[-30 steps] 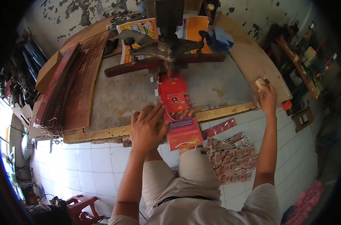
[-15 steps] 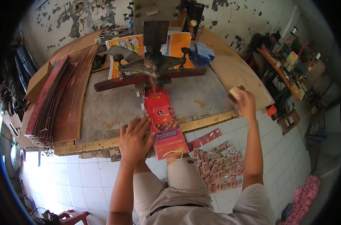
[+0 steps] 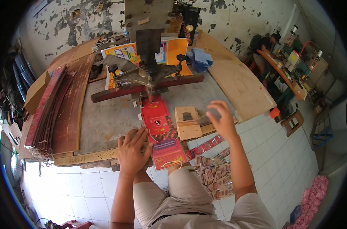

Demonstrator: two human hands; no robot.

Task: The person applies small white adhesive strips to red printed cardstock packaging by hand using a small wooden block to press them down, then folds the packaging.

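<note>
A stack of glossy red and purple printed packaging (image 3: 166, 152) lies lengthwise on the press table, its near end jutting past the edge with a white cord on it. My left hand (image 3: 133, 150) rests along its left side, fingers stretched out. Just right of the stack sits a light wooden block (image 3: 188, 131) with a slot across it and a dark piece set in its upper part. My right hand (image 3: 222, 119) hovers to the right of that block, apart from it, thumb and fingers spread and holding nothing. Above the stack's far end stands a press head (image 3: 150, 76) with a red crossbar.
Long dark-red bundles (image 3: 47, 108) lie on the table's left. Blue sheets (image 3: 200, 60) sit at the back right, beside colourful printed sheets (image 3: 186, 47). Several packets (image 3: 213, 173) cover the floor near my legs. Another person (image 3: 263, 49) works at a far-right bench (image 3: 282, 72).
The wooden block, in my right hand at the right before, now sits beside the packaging stack, released. My right hand has come left and opened. The left hand stays by the stack.
</note>
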